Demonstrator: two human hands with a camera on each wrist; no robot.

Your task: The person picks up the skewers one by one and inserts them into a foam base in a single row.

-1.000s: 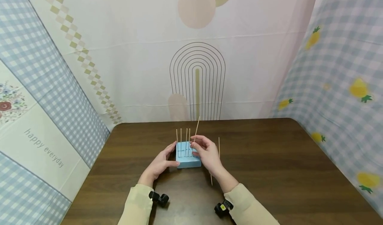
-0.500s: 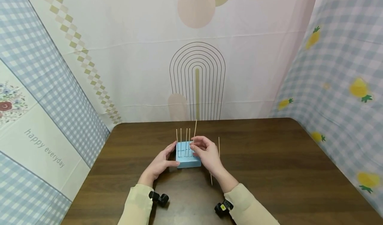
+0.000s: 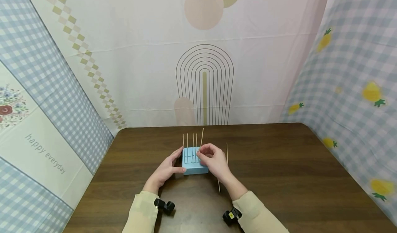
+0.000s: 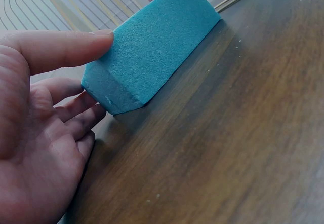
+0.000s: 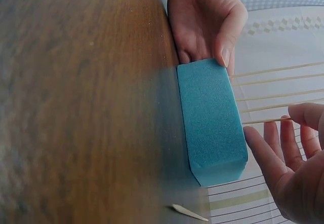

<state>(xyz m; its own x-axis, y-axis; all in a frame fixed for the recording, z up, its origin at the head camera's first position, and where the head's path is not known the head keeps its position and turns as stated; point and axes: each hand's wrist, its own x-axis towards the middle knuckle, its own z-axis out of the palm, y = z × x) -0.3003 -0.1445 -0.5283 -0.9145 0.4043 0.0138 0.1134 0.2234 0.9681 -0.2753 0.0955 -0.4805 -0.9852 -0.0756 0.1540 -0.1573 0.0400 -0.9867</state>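
Note:
A light blue foam block (image 3: 196, 171) sits on the table with several thin wooden skewers (image 3: 187, 143) standing in its top. My left hand (image 3: 165, 167) steadies it, thumb on the front corner and fingers along the left side. Between thumb and fingers, my right hand (image 3: 217, 161) pinches another skewer (image 3: 202, 136), upright with a slight lean to the right. In the right wrist view, that skewer (image 5: 263, 121) meets the top of the block (image 5: 210, 112), at the end of the row. The right index fingertip is right at the block's edge.
One or more loose skewers (image 3: 227, 150) lie on the brown wooden table (image 3: 279, 178) right of the block, partly hidden beneath my right wrist. A patterned white cloth (image 3: 149, 71) hangs behind the table, with checked cloths at both sides.
The skewer in my right hand has gone lower and stands straighter, its top shifting down and a little left. My left hand and the block have stayed put.

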